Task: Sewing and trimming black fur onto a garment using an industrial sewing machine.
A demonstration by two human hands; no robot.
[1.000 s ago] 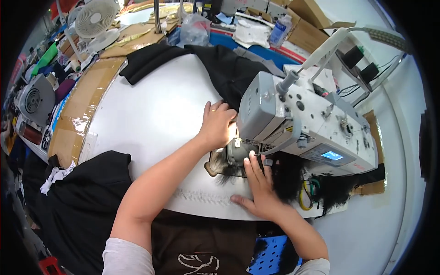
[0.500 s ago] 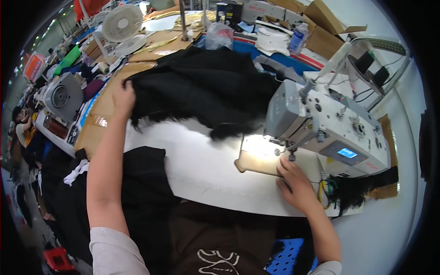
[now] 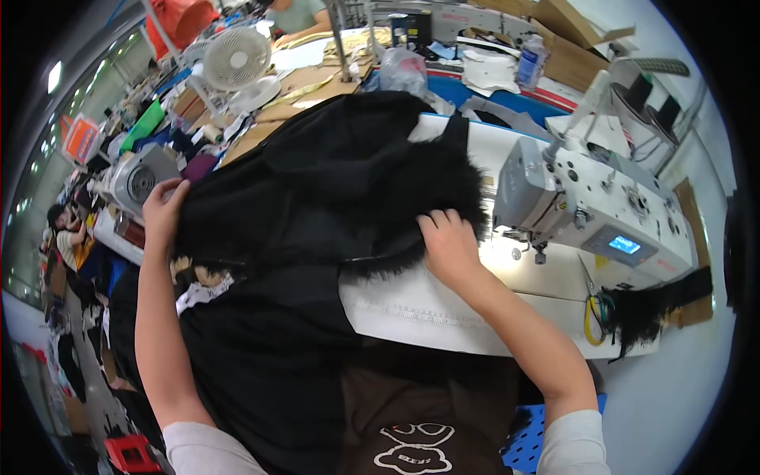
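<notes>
A large piece of black fabric with a shaggy, furry edge lies across the white sewing table. My left hand pinches its left edge, out over the table's side. On the right, the curled fingers of my right hand grip the fabric beside the furry trim; the fingertips are partly sunk in the pile. Just right of that hand stands a white sewing machine with a lit display, its needle area bare of fabric. More black cloth drapes over the near left side and my lap.
Yellow-handled scissors and a black furry strip lie right of the machine. Behind are a clear plastic bag, a bottle and cardboard boxes. A white fan stands at the far left; another person works beyond it.
My right hand has left the machine bed and taken hold of the fabric. The fabric has spread toward me and turned, showing its furry edge near the machine. My left hand moved outward with it.
</notes>
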